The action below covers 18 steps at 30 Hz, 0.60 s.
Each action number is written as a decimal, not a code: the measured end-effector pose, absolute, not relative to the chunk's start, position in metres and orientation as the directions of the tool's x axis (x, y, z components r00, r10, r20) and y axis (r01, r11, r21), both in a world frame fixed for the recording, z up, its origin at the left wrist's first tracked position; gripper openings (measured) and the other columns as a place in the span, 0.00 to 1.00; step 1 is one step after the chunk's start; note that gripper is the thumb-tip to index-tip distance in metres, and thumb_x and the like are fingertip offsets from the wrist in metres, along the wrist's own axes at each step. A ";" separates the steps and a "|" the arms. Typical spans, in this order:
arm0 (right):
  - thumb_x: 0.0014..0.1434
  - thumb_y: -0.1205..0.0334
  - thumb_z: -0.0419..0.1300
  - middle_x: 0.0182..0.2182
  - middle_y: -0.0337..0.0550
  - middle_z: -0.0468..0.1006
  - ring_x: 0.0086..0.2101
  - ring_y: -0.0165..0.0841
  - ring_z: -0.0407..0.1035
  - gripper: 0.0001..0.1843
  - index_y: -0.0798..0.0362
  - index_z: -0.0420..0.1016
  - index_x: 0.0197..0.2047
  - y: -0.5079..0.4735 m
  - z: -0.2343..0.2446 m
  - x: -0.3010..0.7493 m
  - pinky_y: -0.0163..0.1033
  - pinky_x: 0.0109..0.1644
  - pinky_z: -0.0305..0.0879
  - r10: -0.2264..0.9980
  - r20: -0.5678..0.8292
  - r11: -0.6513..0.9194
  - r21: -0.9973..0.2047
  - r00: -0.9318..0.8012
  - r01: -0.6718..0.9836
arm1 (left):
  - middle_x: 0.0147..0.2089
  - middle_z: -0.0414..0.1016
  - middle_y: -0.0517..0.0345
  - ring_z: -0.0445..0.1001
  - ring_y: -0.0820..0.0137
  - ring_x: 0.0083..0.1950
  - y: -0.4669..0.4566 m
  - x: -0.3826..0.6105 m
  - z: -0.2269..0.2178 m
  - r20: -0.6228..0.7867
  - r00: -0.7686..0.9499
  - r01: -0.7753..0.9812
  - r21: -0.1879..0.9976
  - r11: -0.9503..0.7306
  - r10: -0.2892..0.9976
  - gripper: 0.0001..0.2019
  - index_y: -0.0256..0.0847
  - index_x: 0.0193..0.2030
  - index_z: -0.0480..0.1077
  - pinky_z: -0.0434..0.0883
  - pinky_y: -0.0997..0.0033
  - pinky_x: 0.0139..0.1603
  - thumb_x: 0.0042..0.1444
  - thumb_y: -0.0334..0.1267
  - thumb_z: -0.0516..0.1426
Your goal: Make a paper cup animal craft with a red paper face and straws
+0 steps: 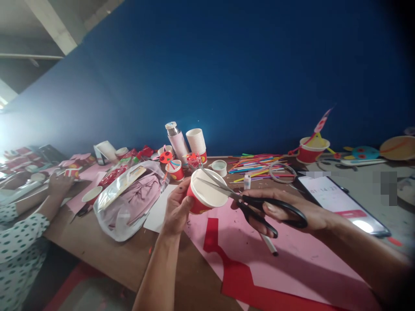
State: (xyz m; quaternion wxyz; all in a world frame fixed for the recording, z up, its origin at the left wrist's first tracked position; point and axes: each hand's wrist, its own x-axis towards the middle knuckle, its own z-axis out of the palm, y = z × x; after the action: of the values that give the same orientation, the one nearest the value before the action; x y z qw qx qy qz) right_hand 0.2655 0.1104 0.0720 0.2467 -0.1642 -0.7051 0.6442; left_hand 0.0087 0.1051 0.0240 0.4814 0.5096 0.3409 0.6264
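Observation:
My left hand [177,206] grips a red paper cup [202,205] with a white inside, its mouth tilted up toward me. In my right hand [285,205] is a pair of scissors [243,198] with black handles. Their blades are parted and reach over the cup's mouth near its rim; whether they touch the paper I cannot tell. Below the hands lies a pink sheet [292,263] with a cut piece of red paper [238,276] on it. A white marker [269,245] rests under the scissors.
Behind stand a thermos [177,140], stacked paper cups [196,140] and colored sticks [256,166]. A clear plastic bag [129,203] lies left, a phone [340,203] right. A decorated cup [311,151] stands farther back. Another person's hand [61,185] is at the far left.

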 end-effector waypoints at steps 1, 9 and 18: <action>0.57 0.42 0.52 0.22 0.40 0.68 0.21 0.28 0.61 0.28 0.55 0.68 0.52 0.110 0.073 0.266 0.37 0.27 0.61 0.551 0.133 0.123 -0.989 -0.824 -0.077 | 0.44 0.76 0.47 0.73 0.53 0.47 0.105 0.010 0.025 0.320 -0.017 -0.252 0.915 -0.314 0.947 0.27 0.41 0.52 0.70 0.72 0.59 0.43 0.45 0.49 0.62; 0.55 0.41 0.54 0.21 0.39 0.67 0.20 0.28 0.60 0.25 0.56 0.70 0.43 0.108 0.076 0.264 0.35 0.24 0.58 0.570 0.147 0.098 -0.989 -0.808 -0.111 | 0.50 0.74 0.47 0.72 0.53 0.50 0.102 0.017 0.031 0.343 -0.023 -0.299 0.894 -0.334 0.939 0.26 0.44 0.52 0.70 0.70 0.56 0.48 0.44 0.48 0.63; 0.58 0.43 0.52 0.21 0.38 0.66 0.19 0.25 0.59 0.27 0.62 0.68 0.43 0.109 0.076 0.264 0.34 0.23 0.57 0.542 0.196 0.163 -0.978 -0.817 -0.126 | 0.50 0.74 0.46 0.74 0.58 0.46 0.103 0.019 0.029 0.410 -0.028 -0.296 0.868 -0.400 0.911 0.26 0.42 0.53 0.70 0.72 0.60 0.45 0.46 0.47 0.62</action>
State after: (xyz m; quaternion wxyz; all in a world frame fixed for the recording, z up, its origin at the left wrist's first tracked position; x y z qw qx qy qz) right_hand 0.2636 0.1092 0.0761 0.2652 -0.1453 -0.7150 0.6303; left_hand 0.0185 0.1032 0.0295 0.4618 0.5222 0.2947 0.6536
